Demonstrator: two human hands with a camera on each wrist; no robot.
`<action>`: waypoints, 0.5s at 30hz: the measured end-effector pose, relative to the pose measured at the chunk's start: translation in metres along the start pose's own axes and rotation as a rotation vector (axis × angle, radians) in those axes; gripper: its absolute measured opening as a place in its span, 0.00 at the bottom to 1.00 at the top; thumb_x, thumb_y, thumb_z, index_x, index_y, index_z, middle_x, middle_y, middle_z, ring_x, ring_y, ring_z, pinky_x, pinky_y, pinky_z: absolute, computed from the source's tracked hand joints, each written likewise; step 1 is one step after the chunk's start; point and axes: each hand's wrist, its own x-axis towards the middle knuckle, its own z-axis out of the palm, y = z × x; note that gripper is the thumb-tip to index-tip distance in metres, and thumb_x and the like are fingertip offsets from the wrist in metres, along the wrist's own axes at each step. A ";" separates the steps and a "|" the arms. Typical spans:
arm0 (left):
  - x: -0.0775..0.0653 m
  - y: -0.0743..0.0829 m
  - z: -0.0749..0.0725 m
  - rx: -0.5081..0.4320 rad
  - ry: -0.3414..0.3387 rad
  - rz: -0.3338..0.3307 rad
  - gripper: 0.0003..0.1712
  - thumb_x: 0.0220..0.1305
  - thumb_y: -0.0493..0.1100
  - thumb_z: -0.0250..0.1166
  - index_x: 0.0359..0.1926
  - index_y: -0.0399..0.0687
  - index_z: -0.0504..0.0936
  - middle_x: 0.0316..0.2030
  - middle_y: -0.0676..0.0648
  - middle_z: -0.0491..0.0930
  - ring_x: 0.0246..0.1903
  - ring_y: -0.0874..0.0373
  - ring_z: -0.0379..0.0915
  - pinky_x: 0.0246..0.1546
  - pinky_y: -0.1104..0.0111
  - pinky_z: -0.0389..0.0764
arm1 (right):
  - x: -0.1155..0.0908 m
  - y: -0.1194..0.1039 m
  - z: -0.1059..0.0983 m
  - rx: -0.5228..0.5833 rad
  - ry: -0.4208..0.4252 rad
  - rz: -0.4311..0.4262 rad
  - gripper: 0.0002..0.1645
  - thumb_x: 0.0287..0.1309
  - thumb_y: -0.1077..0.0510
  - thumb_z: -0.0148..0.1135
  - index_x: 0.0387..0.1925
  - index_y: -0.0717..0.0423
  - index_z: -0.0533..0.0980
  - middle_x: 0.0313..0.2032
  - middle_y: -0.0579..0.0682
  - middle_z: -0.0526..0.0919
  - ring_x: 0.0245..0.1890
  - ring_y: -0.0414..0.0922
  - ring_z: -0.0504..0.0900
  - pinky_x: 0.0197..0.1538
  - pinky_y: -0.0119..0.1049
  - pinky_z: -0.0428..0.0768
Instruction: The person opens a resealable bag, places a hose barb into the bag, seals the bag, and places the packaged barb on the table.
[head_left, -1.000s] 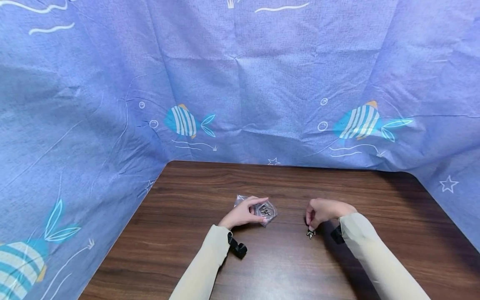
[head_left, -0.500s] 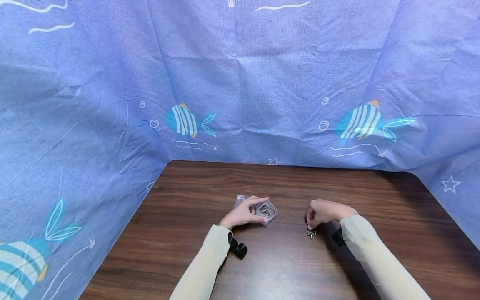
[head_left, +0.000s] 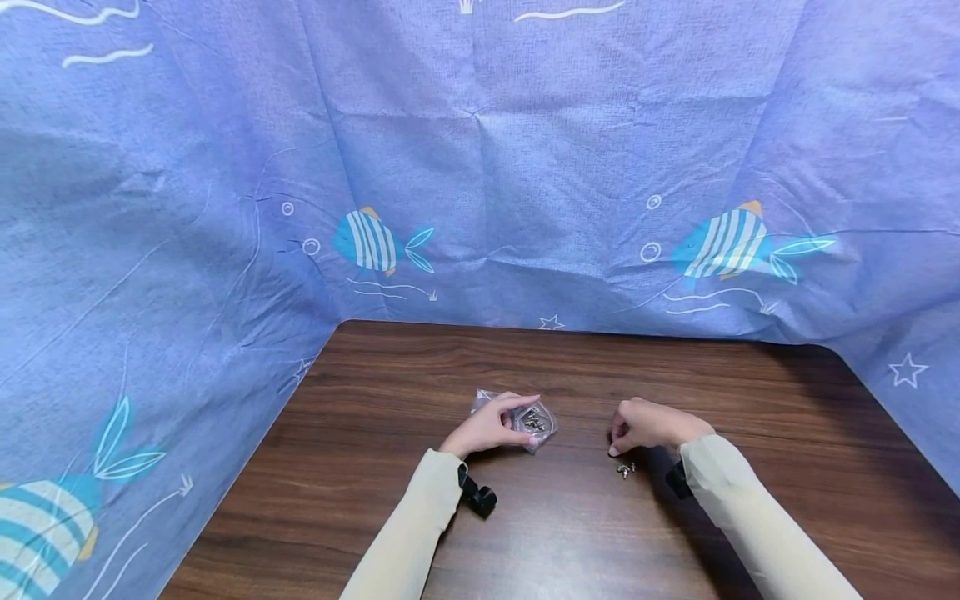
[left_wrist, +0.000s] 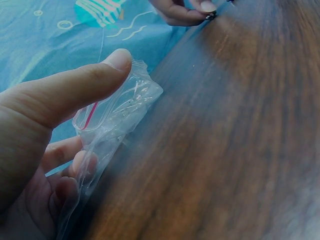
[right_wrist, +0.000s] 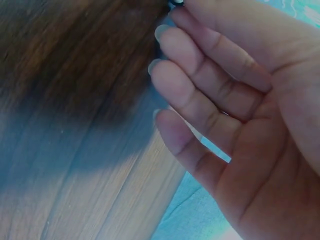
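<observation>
A clear zip-lock bag (head_left: 546,423) with a red line at its seal lies on the table, several small screw-like metal pieces (head_left: 534,421) showing inside. My left hand (head_left: 491,427) holds its mouth, thumb and fingers apart around the plastic; the left wrist view shows the bag (left_wrist: 120,115) between them. To the right, my right hand (head_left: 648,423) is low over the wood, thumb and index finger together. A tiny dark, shiny metal piece (right_wrist: 176,2) is pinched at those fingertips. Just beside them lies a little group of loose metal pieces (head_left: 626,471).
Beneath both hands is a dark wood-grain table (head_left: 420,517), its far edge against a blue fish-print cloth (head_left: 555,192). Bare wood lies between the bag and the loose pieces. Each wrist wears a black camera mount (head_left: 477,498).
My right fingertips have come off the loose metal pieces and shifted slightly left, leaving the group more visible. My left hand and the bag stay in place.
</observation>
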 end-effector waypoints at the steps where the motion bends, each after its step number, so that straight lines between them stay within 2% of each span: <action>1: 0.000 0.000 0.000 0.001 0.000 0.001 0.40 0.53 0.50 0.74 0.67 0.58 0.70 0.52 0.53 0.72 0.24 0.67 0.63 0.27 0.76 0.69 | 0.000 0.000 0.000 -0.004 0.001 -0.002 0.10 0.49 0.55 0.72 0.18 0.48 0.79 0.17 0.34 0.73 0.17 0.30 0.66 0.22 0.26 0.68; 7: 0.000 0.001 -0.001 0.005 0.003 0.008 0.40 0.53 0.50 0.74 0.67 0.57 0.70 0.52 0.53 0.73 0.25 0.67 0.63 0.28 0.76 0.69 | 0.002 -0.005 0.000 -0.032 0.004 -0.011 0.10 0.48 0.58 0.71 0.17 0.48 0.79 0.17 0.34 0.74 0.17 0.30 0.66 0.22 0.26 0.69; 15: 0.000 0.000 0.000 0.006 -0.003 0.015 0.40 0.53 0.49 0.74 0.67 0.56 0.70 0.52 0.51 0.72 0.24 0.67 0.63 0.28 0.76 0.68 | 0.004 -0.005 0.001 -0.021 -0.005 0.019 0.08 0.47 0.62 0.68 0.19 0.47 0.80 0.18 0.36 0.76 0.18 0.31 0.68 0.24 0.27 0.70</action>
